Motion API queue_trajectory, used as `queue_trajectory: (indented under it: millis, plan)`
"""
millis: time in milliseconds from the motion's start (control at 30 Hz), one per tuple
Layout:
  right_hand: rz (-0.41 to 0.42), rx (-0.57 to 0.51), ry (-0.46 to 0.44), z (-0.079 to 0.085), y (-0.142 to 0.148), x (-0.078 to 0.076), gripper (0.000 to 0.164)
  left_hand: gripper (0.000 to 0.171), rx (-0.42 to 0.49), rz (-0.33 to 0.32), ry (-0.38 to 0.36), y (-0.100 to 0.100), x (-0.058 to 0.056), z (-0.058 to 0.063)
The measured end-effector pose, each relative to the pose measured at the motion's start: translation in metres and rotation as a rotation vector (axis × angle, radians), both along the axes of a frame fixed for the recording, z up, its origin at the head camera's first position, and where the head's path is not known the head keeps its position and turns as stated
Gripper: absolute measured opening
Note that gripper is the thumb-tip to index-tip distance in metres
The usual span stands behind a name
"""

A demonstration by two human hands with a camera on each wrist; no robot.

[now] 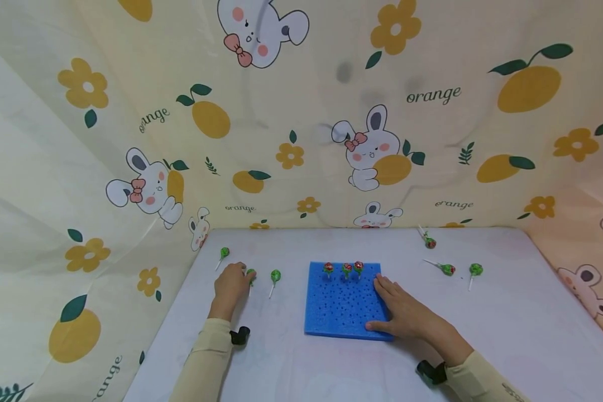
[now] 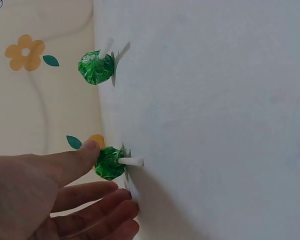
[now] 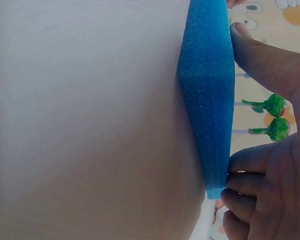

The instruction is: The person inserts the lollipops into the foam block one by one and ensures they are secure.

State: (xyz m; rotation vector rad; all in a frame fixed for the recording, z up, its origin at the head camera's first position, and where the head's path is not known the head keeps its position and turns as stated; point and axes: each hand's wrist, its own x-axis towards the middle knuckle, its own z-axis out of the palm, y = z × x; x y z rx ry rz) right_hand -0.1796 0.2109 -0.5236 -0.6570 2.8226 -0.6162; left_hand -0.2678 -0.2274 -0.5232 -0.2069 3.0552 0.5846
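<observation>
Table: a pale, plain top (image 1: 301, 368) with rounded far corners; a soft shadow lies under the left hand (image 1: 231, 285).
Room: cream printed cloth (image 1: 301, 89) hangs behind the table and along its left and right sides, wrinkled in places, with white rabbits (image 1: 373, 151) in pink bows, orange fruits (image 1: 529, 89) and ochre flowers (image 1: 396, 27).
Writing: the word "orange" (image 1: 434, 95) repeats in dark script across the cloth; the copy at the near left is cut by the frame. Marks on the right sleeve (image 1: 474, 377) are too small to read, and no brand can be made out on the candy wrappers.
Foam board: a blue, hole-dotted slab (image 1: 347, 310) lying flat about mid-table; three red-and-green lollipops (image 1: 347, 268) stand in its far part, the two on the right close together.
Right hand: spread at the board's right side (image 1: 407, 315), fingers extended against the edge, thumb on the near right corner of the top.
Left hand: thumb and relaxed fingers parted on either side of a green-wrapped lollipop (image 2: 109, 163), not curled round it.
Left candies: one green lollipop (image 1: 224, 252) beyond that hand to the far left, another (image 1: 275, 275) just to its right.
Right candies: three loose lollipops (image 1: 475, 269) at the far right, well apart from the board.
Wrists: a black device (image 1: 240, 335) on each.
</observation>
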Motion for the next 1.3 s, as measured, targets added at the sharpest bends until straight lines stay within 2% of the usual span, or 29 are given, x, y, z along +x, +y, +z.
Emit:
queue_trajectory:
  millis: [233, 400, 867, 1033, 1300]
  plan:
    - [0.001, 0.004, -0.001, -0.001, 0.0, -0.001, 0.117, 0.034, 0.032, 0.001, 0.018, -0.002, -0.002, -0.003]
    - [0.003, -0.001, 0.003, -0.001, 0.0, -0.001, 0.117, 0.032, 0.045, 0.006, 0.01, -0.002, -0.002, -0.003]
    - [-0.005, -0.002, -0.003, -0.001, -0.001, 0.0, 0.116, 0.026, 0.182, 0.007, 0.029, -0.007, 0.0, -0.004]
    - [-0.011, 0.002, 0.0, -0.001, -0.001, 0.0, 0.116, 0.026, 0.221, 0.015, 0.028, -0.008, 0.001, 0.0]
    - [0.003, -0.017, 0.032, -0.002, 0.0, -0.001, 0.115, 0.028, 0.253, -0.029, 0.086, -0.006, 0.005, 0.009]
